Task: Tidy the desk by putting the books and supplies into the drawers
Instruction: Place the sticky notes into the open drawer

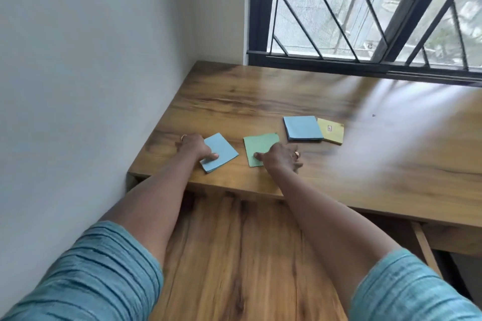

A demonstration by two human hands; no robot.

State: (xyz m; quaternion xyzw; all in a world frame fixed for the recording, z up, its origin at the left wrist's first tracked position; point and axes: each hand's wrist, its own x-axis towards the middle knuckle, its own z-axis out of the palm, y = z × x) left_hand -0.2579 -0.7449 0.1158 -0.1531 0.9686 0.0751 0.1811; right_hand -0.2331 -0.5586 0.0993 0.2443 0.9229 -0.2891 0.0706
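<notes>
Several small paper pads lie on the wooden desk [260, 101]. My left hand [194, 147] grips the left edge of a light blue pad [221, 150], thumb on top. My right hand [281, 157] pinches the lower right part of a green pad [258, 146], thumb on its surface. Farther right, a blue pad [302, 128] lies flat, touching a yellow pad [331, 131] at its right side. Neither of those two is touched.
A white wall [91, 60] bounds the desk on the left. A barred window [365, 8] stands behind it. Below the desk's front edge is a wooden front panel [234, 255], with a dark gap and a rail [425, 245] to its right.
</notes>
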